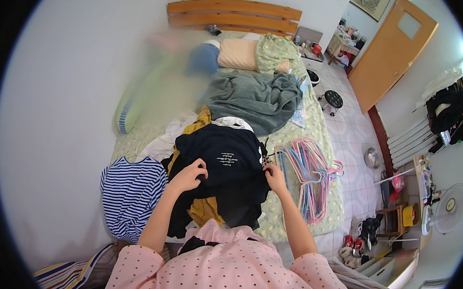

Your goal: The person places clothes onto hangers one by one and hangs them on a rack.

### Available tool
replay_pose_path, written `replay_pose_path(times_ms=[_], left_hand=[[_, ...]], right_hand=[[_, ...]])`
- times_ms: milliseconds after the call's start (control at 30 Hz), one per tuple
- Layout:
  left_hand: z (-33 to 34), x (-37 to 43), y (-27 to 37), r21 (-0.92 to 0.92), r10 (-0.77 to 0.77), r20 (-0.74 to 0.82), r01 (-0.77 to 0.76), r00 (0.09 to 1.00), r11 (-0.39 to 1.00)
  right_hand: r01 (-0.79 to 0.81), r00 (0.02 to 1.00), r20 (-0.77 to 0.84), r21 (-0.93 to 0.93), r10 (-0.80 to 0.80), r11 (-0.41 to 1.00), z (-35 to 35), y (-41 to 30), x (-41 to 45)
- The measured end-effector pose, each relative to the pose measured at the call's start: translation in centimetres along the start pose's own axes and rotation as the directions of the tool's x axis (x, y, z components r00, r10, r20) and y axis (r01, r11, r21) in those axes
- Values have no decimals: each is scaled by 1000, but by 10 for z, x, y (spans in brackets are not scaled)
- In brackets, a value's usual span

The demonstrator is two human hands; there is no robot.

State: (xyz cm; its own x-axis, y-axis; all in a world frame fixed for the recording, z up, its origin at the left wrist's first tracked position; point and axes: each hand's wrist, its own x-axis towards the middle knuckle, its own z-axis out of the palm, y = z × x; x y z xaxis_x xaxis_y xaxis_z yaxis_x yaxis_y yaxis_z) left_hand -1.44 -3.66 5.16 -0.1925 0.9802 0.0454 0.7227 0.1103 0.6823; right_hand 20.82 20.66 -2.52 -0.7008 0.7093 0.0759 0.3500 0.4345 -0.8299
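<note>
A dark navy shirt (223, 148) with small white printed lettering lies spread on a pile of clothes on the bed. My left hand (190, 175) is at the shirt's left part, fingers curled; whether it pinches the cloth is unclear. At the shirt's right edge, my right hand (274, 178) grips the dark cloth between thumb and fingers. Mustard cloth (205, 211) and black clothes show beneath. To the left lies a blue-and-white striped shirt (133, 194) with a pale hanger (134, 149) at its neck. Right of the pile is a heap of pink and blue hangers (313, 177).
A grey-green blanket (254, 98) lies beyond the pile, with a peach pillow (237, 54) near the wooden headboard (235, 13). A wall borders the bed on the left. On the tiled floor at right stand a black stool (333, 99) and a metal basin (372, 158).
</note>
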Motion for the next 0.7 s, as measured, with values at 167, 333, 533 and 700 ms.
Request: replay_pose_path(times_ms=[167, 333, 533, 700], left_hand=[[-12, 19, 20, -9, -35, -36, 35, 999, 999], [-11, 41, 34, -40, -47, -28, 46, 999, 998], [-9, 62, 56, -97, -80, -28, 77, 996, 992], [-10, 71, 81, -119, -74, -10, 72, 997, 990]], right_hand=[[16, 997, 77, -74, -10, 997, -7, 49, -10], [-159, 984, -110, -200, 139, 967, -32, 128, -29], [-524, 807, -379, -105, 453, 845, -75, 184, -44], [-475, 752, -539, -46, 378, 879, -99, 197, -30]])
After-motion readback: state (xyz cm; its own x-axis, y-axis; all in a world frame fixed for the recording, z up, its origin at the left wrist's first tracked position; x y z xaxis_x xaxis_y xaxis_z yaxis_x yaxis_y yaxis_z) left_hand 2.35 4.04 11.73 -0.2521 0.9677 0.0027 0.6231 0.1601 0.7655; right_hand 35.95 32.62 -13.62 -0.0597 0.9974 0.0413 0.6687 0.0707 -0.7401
